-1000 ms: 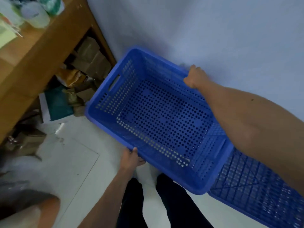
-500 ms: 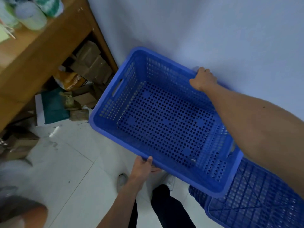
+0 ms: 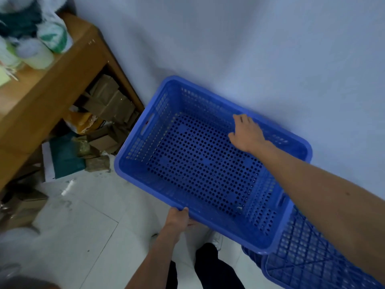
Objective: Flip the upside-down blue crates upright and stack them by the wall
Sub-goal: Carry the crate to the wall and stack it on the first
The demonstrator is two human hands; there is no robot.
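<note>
An upright blue perforated crate [image 3: 200,163] sits with its far long side against the pale wall. My left hand [image 3: 177,219] grips its near rim, fingers curled over the edge. My right hand [image 3: 246,130] hovers over the crate's far side with fingers spread and relaxed, off the rim. A second blue crate [image 3: 308,261] lies upside down at the lower right, its ribbed base facing up, partly under the first crate's corner and my right forearm.
A wooden table [image 3: 52,90] with bottles stands at the left, with cardboard boxes [image 3: 108,101] and bags stuffed beneath it, close to the crate's left end. White tiled floor [image 3: 83,226] lies in front; my legs and a shoe are below.
The crate has gone down and back toward the wall. My right hand has let go of the far rim and opened above it. My left hand still holds the near rim.
</note>
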